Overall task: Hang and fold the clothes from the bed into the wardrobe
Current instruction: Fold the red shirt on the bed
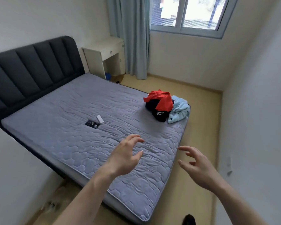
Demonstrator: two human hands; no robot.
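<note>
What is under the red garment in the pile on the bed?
The red garment lies on a dark garment with a white logo; a light blue one sits beside it. Anything deeper in the pile is covered.

head view, standing, down over bed (88,111)

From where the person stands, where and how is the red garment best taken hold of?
Probably pinch the raised bunched top of the red garment from above. It lies uppermost on the pile, draped over the dark garment, so it should lift clear. Both hands, left hand and right hand, are empty.
</note>
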